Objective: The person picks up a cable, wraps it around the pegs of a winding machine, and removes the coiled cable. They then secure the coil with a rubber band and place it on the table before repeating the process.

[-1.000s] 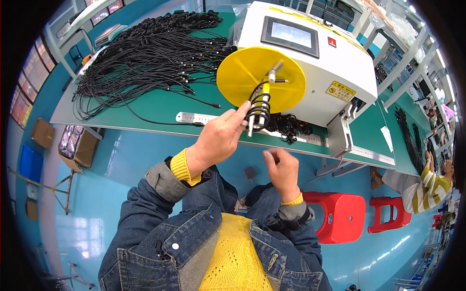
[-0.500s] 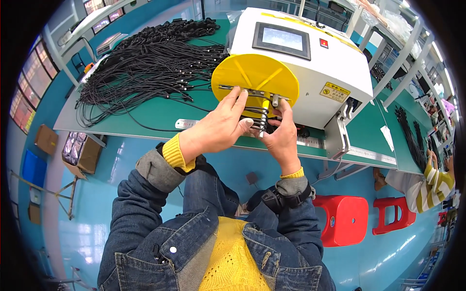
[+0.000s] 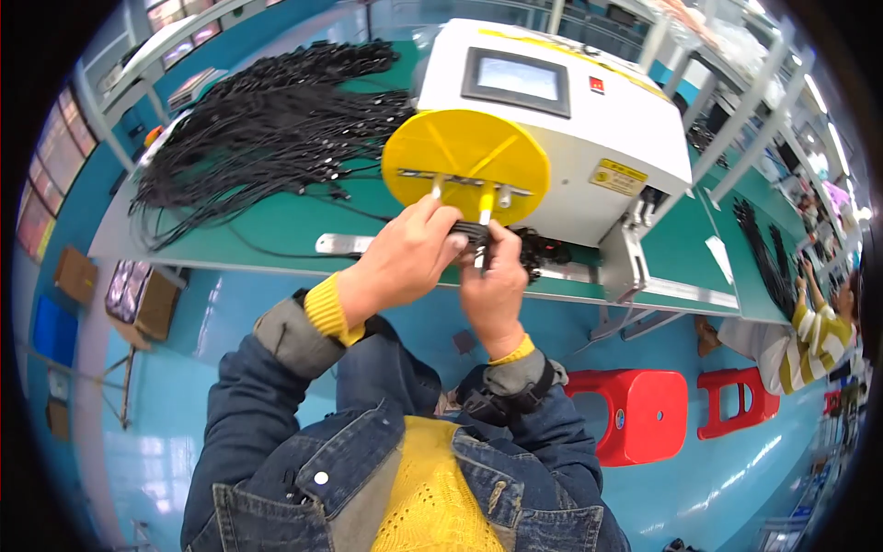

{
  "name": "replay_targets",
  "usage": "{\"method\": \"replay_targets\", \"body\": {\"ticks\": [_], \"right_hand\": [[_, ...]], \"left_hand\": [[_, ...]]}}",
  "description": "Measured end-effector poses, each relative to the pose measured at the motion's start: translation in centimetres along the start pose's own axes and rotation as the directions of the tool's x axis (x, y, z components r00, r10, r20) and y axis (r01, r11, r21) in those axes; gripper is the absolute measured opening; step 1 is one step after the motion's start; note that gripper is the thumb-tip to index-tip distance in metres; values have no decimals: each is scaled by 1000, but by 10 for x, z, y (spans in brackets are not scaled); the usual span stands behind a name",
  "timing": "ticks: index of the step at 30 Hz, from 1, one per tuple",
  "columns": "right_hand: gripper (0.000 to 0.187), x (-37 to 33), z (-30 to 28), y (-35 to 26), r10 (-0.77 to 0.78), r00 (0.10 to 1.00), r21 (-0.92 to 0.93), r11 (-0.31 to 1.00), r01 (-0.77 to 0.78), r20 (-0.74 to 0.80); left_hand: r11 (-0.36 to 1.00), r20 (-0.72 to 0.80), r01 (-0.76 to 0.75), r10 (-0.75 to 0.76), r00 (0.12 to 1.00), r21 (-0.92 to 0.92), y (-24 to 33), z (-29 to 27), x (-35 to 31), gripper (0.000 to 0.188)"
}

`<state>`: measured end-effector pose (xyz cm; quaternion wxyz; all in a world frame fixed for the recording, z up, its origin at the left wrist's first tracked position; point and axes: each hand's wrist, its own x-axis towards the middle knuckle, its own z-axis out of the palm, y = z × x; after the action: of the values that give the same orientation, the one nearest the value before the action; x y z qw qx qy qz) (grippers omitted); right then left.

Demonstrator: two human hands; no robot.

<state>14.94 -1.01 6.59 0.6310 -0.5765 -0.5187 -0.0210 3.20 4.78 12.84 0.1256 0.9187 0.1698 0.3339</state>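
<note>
Both hands up front, close together, fingertips just beside each other. Left hand [image 3: 400, 259]: back of hand showing, fingers bent and aimed about 2 o'clock, thumb curled in near the index tip, closed in a pinch grip. Right hand [image 3: 492, 296]: at left's 4 o'clock, fingers curled up toward 12, thumb opposed on the inner side, grip closed. Left forearm [image 3: 253, 373] runs toward 1 o'clock, right forearm [image 3: 556, 428] toward 11. Elbows bent, wide of torso; wrists roughly straight.

Yellow pictogram label [image 3: 618, 178] on white machine [image 3: 579, 147]
</note>
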Motion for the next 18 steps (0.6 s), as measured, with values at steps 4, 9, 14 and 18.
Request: {"method": "replay_targets", "body": {"ticks": [4, 9, 14, 18], "right_hand": [[32, 5, 1, -12, 72, 997, -81, 994, -71, 5], [31, -2, -7, -17, 45, 998, -76, 996, -41, 51], [29, -38, -26, -35, 49, 986, -153, 988, -25, 159], [26, -59, -33, -26, 71, 930, -255, 967, 25, 360]], "left_hand": [[997, -39, -54, 56, 998, 62, -3, 3, 0, 16], [991, -47, 14, -8, 999, 135, 10, 4, -8, 17], [990, -64, 45, -37, 997, 131, 44, 6, -46, 17], [976, -27, 207, -206, 978, 69, 58, 21, -80, 17]]}}
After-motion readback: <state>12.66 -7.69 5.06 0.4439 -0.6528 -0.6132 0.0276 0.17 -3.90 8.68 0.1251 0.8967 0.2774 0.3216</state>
